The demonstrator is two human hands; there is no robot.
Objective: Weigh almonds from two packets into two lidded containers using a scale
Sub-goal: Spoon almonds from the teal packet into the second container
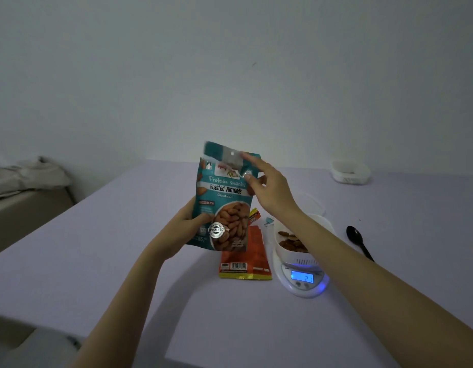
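A teal glossy pouch (pixel 224 200) printed "Protein snacks", "Roasted Almonds" and a silver "UNSALTED" seal is held upright above a pale lilac tabletop (pixel 123 261). The left hand (pixel 188 224) has its fingers clasped round the pouch's lower left edge; the right hand (pixel 267 187) pinches its torn top right corner. Behind it an orange packet (pixel 246 261) with a barcode lies flat. To the right, a round white scale (pixel 303 277), its blue display showing "21", carries a white container (pixel 304 235) holding almonds (pixel 291 241). A black plastic spoon (pixel 358 241) lies farther right, and a second white container (pixel 350 172) sits far right.
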